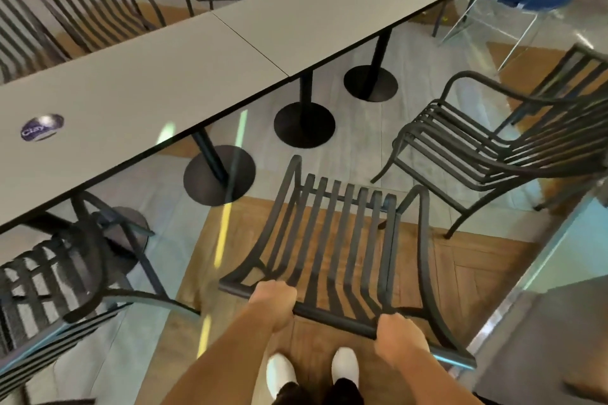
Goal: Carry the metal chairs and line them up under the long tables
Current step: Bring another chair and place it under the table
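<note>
Chair (332,240), black metal slats, stands before the long counter (164,76), its top rail gripped by both hands: left hand (274,302) and right hand (399,339), fingers curled around it. It seems lifted, though blur hides the legs. Another chair (487,148) sits right.

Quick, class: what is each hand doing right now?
Left hand: grips the top rail of the metal chair.
Right hand: grips the same rail.
</note>
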A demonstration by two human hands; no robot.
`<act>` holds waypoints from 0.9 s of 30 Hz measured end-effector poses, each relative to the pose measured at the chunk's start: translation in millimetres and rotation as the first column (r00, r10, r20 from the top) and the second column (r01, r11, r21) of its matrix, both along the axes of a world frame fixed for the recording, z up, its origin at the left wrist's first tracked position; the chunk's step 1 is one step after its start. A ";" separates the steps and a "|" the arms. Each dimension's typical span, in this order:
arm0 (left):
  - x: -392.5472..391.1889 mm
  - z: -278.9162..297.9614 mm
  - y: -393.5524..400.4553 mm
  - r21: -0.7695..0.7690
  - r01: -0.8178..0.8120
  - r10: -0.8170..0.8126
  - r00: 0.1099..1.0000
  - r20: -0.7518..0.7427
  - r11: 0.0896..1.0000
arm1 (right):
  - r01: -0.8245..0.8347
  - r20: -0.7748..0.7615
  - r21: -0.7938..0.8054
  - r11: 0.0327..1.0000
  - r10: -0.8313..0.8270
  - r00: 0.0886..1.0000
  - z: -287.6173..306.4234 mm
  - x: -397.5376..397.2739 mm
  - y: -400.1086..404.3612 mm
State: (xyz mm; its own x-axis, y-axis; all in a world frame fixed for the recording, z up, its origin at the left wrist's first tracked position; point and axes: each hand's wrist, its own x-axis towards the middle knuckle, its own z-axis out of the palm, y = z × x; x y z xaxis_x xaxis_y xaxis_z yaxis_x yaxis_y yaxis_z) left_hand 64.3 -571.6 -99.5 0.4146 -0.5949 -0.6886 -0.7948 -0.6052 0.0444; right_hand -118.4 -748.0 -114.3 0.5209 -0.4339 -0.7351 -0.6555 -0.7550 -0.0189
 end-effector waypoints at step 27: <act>27.1 8.5 46.5 -0.058 -0.411 0.411 0.911 -0.009 0.910 | -0.408 -0.013 -0.083 0.909 0.408 0.913 2.8 134.7 -13.3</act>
State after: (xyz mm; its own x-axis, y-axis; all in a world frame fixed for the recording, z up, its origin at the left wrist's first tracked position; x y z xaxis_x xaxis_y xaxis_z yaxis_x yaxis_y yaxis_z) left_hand 91.4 -525.1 -91.1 0.6330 -0.4098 -0.6568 -0.4762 -0.8750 0.0869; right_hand 16.3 -761.3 -111.6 0.6684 -0.2414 -0.7035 -0.2900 -0.9556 0.0524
